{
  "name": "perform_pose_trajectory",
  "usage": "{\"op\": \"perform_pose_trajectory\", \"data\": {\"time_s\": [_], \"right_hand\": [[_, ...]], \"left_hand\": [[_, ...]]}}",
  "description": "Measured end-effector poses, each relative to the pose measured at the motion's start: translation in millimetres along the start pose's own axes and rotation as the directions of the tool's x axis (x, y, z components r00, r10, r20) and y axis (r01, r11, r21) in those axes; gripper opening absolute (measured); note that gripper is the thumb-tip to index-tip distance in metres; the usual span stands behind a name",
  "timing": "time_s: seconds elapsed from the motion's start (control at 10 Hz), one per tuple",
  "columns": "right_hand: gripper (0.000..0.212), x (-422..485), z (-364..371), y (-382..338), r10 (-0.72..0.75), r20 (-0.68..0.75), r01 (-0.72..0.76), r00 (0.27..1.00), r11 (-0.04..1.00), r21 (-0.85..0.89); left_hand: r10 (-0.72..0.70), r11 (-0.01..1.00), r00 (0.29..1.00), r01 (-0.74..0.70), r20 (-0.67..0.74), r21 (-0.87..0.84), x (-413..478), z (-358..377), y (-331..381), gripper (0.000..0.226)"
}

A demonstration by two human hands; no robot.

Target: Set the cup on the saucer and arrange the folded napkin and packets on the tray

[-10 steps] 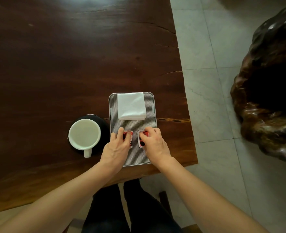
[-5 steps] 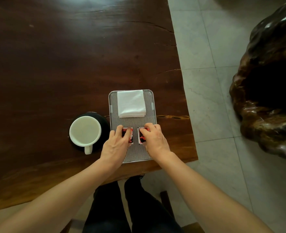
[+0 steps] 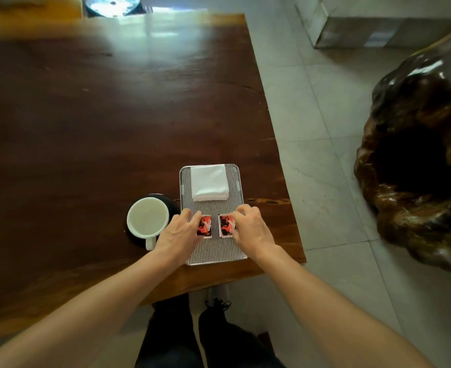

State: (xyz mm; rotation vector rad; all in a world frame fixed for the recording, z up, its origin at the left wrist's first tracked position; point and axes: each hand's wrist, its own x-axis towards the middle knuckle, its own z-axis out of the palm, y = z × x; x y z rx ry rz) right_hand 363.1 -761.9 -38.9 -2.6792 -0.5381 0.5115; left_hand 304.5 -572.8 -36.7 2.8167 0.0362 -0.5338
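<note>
A white cup [image 3: 147, 218] stands on a dark saucer [image 3: 171, 204] left of a ribbed metal tray [image 3: 216, 248]. A folded white napkin [image 3: 209, 182] lies on the tray's far half. Two red packets lie side by side on the near half. My left hand [image 3: 179, 234] has its fingertips on the left packet [image 3: 205, 226]. My right hand [image 3: 251, 228] pinches the right packet [image 3: 226, 226] at its right edge. Each packet is partly hidden by fingers.
The dark wooden table [image 3: 99, 128] ends just right of the tray, with tiled floor [image 3: 325, 168] beyond. A large dark carved wood piece [image 3: 415, 166] stands on the floor at the right. My legs and shoes show below the table's near edge.
The camera has tilted up, showing more of the far table. My hands have spread slightly, uncovering more of both packets; the packets stay in place on the tray.
</note>
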Motion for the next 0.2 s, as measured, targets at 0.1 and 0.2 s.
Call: {"op": "perform_pose_trajectory", "data": {"time_s": [0.1, 0.2], "right_hand": [[0.023, -0.4, -33.3, -13.9, 0.035, 0.113, -0.036, 0.993, 0.999, 0.006], [0.034, -0.2, -66.3, -30.6, 0.066, 0.259, -0.07, 0.964, 0.998, 0.008]], "left_hand": [[-0.042, 0.999, 0.999, 0.042, 0.008, -0.002, -2.2, -39.4, -3.2, 0.047], [-0.058, 0.998, 0.998, 0.057, 0.036, 0.025, -4.2, -83.0, -7.5, 0.038]]}}
